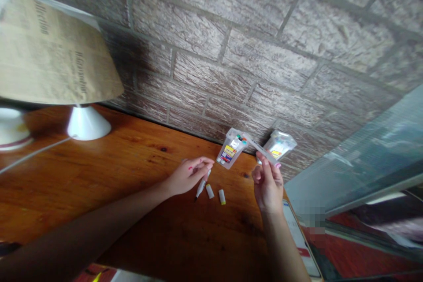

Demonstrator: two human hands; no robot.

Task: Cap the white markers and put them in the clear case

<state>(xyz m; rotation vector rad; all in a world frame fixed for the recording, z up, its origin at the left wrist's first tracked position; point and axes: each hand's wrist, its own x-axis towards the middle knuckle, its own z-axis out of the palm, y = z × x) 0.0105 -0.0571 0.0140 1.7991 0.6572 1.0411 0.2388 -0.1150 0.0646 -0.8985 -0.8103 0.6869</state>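
Note:
My right hand (269, 185) pinches the end of a clear plastic lid (259, 146), which slants up to the top of a clear marker box (228, 152). Several markers with green, orange and dark ends show at the box's mouth, and a yellow label is on its front. Just left of the box is my left hand (190, 175), fingers loosely stretched with the tips close together. A white marker (200, 188) with a dark tip lies partly hidden beneath those fingers. Two short white and yellow pieces, perhaps caps, a left one (209, 191) and a right one (222, 197), lie beside it.
Behind my right hand a second clear box (280, 143) leans near the brick wall (198, 70). A phone or tablet (300, 238) rests at the right table edge. On the left stands a lamp (89, 122) with a printed shade, its cord crossing the wooden table (132, 158).

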